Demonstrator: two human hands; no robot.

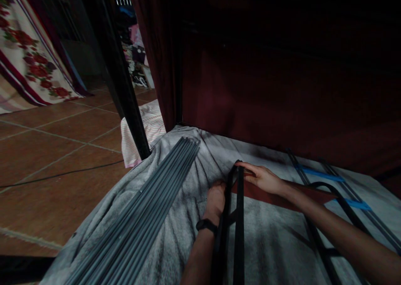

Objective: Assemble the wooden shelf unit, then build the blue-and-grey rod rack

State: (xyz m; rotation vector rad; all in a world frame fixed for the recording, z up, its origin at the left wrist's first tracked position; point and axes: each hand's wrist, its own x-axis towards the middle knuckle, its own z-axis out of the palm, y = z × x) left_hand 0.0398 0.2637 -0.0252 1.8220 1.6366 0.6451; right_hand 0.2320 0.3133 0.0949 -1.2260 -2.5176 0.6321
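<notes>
A black metal frame (239, 222) of two long bars, joined by a short crosspiece, stands on edge over a grey blanket (188, 218). My right hand (265, 179) reaches in from the right and grips the frame's far end, fingertips on top and thumb below. On the frame's left side, my left hand (216, 197) is closed, with a dark band on its wrist. Its fingertips are hidden beside the bar, so what they hold cannot be made out. Left of that hand lies a row of thin grey metal tubes (150, 205).
A second black frame (344, 205) and grey tubes bound with blue tape (322, 174) lie at the right. Dark red curtains (282, 97) hang behind. A black post (125, 76) rises at the bed's left corner. A cable (62, 174) crosses the tiled floor.
</notes>
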